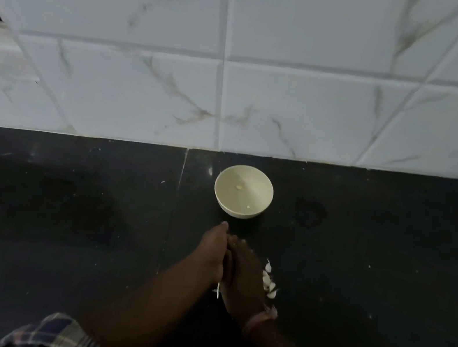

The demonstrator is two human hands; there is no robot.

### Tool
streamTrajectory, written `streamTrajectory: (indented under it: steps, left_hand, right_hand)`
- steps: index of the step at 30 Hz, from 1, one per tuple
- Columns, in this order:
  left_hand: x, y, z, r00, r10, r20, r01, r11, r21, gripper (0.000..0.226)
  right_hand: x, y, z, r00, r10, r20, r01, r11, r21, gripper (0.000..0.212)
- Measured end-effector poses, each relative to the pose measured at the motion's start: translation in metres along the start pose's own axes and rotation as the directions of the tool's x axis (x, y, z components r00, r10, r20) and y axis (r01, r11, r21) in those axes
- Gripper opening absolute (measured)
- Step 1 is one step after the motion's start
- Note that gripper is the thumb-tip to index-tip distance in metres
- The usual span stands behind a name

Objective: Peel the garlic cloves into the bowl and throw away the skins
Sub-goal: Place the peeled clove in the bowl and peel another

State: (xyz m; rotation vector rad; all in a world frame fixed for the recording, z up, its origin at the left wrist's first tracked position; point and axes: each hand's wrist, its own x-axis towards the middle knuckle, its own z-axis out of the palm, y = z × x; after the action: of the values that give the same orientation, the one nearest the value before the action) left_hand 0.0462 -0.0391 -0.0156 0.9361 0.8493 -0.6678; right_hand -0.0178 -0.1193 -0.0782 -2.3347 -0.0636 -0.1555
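While my left hand (212,250) and right hand (244,280) press together over the dark table (372,275), I cannot tell what the fingers clamp. Two small peeled bits sit in the bowl (243,191); garlic cloves and skins (269,281) lie beside my right hand, so most remains, I judge.

A small, round, cream-coloured bowl (243,191) sits on the dark, speckled stone bench (357,272) near the white marble-patterned wall tiles (299,78), with a pale bit or two lying inside it. Just in front of it the left hand (212,251) and right hand (242,279) are pressed close together; what they hold is hidden. A little heap of white garlic skins (270,281) lies beside the right hand, whose wrist wears a pinkish thread band (260,319).
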Motion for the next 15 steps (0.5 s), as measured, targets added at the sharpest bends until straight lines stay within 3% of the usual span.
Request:
streamTrajectory:
  steps: [4,8,11,15]
  left_hand:
    - [0.004,-0.005,-0.014,0.977,0.169,-0.128,-0.159,0.984,0.082,0.028]
    - [0.002,-0.016,-0.018,0.975,0.146,-0.168,-0.115,0.977,0.181,0.005]
    - [0.001,-0.034,-0.018,0.984,0.110,-0.143,-0.073,0.968,0.242,0.010]
    - [-0.005,-0.051,-0.012,0.994,0.088,-0.059,-0.070,0.963,0.260,0.018]
  right_hand:
    - [-0.012,0.002,-0.017,0.998,-0.041,-0.047,0.030,0.977,-0.212,0.026]
    - [-0.037,0.025,-0.044,0.951,0.247,-0.187,-0.283,0.937,-0.203,0.026]
    - [-0.046,0.040,-0.060,0.876,0.411,-0.251,-0.461,0.866,-0.192,0.015]
    - [-0.047,0.045,-0.066,0.877,0.449,-0.172,-0.477,0.856,-0.199,0.012]
